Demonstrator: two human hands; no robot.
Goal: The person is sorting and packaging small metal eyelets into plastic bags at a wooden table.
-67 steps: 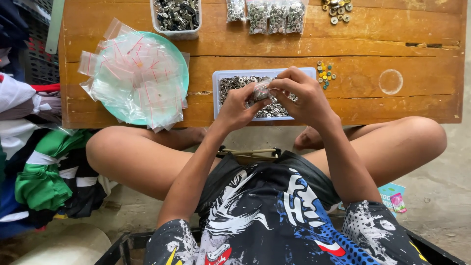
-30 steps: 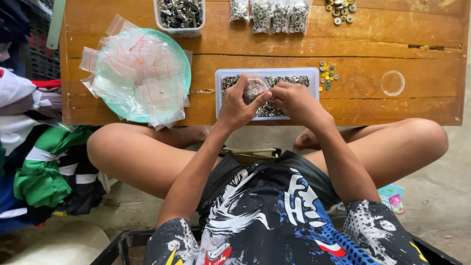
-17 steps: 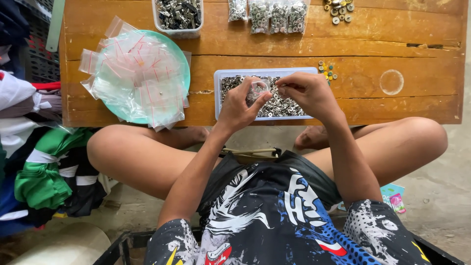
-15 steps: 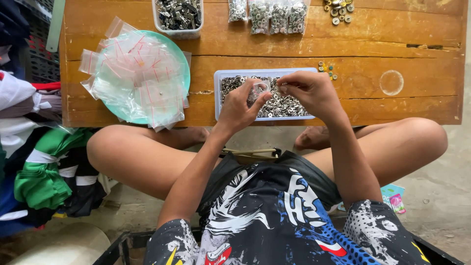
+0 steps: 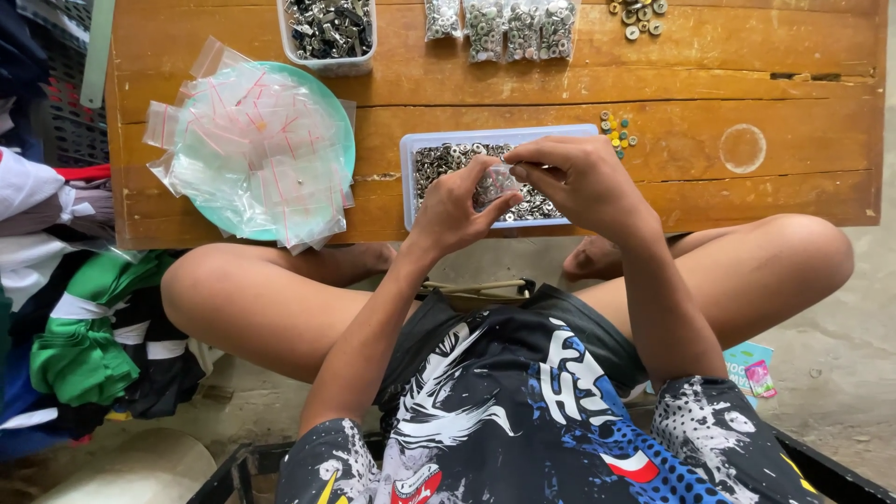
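The small clear zip bag [image 5: 496,183] sits pinched between my left hand [image 5: 455,201] and right hand [image 5: 571,177] over the centre-frame tray of metal washers [image 5: 425,166]; I'd keep it level and low.

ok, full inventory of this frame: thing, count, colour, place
table: 1, brown wood, across the top
tray: 1, pale blue, near table edge, full of small silver metal parts
small bag: 1, clear, partly filled, held over the tray by both hands
plate: 1, green, table left
empty bags: a heap, clear with red strips, on the plate
tub: 1, clear, dark metal parts inside, table top
filled bags: about 4, clear, silver parts, right of the tub
loose parts: two small clusters, right of the tray and at top right
clothes: pile, green, white, black, floor left
left hand: fingers pinch the bag
right hand: fingers at the bag's top
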